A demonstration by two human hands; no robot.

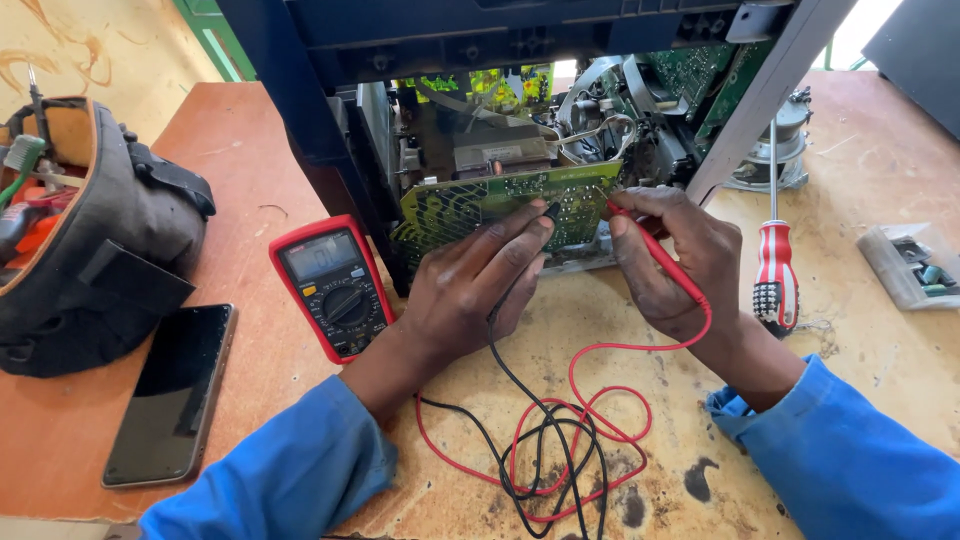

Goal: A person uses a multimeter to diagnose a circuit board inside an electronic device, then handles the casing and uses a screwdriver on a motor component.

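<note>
The left hand (480, 285) pinches a black probe (551, 211) between thumb and forefinger, with the tip set against the green circuit board (500, 200). The right hand (680, 260) closes around a red probe (655, 250), fingers pressed together, and its tip meets the right edge of the same board. The board stands tilted at the front of an opened appliance (560, 90) with a dark blue casing, in which metal parts and further green boards are exposed.

The black lead (530, 400) and the red lead (600, 420) run from the probes toward the person and lie in loose, overlapping loops on the table (850, 180), between the two blue sleeves.

A red-cased meter (333, 285) with a grey screen and a round dial lies flat just left of the left wrist. A dark phone (172, 395) lies face up further left. A grey tool bag (100, 240) stands open at the left edge, with orange and green tools inside. A screwdriver (774, 250) with a red-and-white handle lies to the right of the right hand. A small clear tray of parts (905, 265) sits near the right edge.

The table is worn wood, stained with dark blotches at the front. The section under the meter and phone is a reddish-brown colour. A pale yellow wall shows at top left.
</note>
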